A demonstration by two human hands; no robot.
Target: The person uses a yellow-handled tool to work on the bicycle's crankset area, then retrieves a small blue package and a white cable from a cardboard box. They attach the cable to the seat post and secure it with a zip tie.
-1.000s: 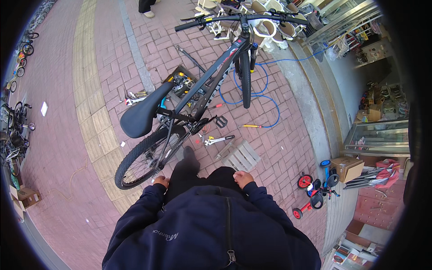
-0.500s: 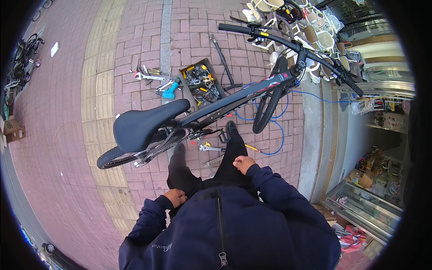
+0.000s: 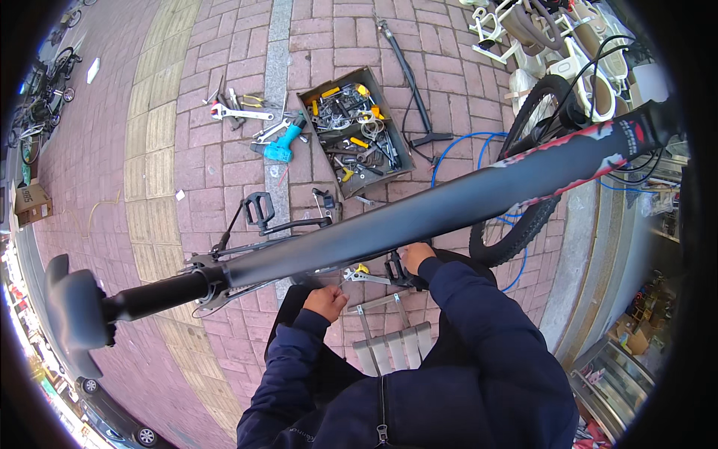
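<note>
Bicycle frame [image 3: 419, 217], dark grey, stretches crosswise above the brick paving [image 3: 239, 45]. Just on its near side I see the left hand [image 3: 326, 302] loosely closed; the right hand [image 3: 416, 258] is beside a black pedal [image 3: 399, 271], whether gripping, I can't tell.

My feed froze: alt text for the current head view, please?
A mountain bike spans the view, the person's left hand and right hand at its near side; beyond lie an open toolbox and a teal cordless drill on brick paving.
</note>
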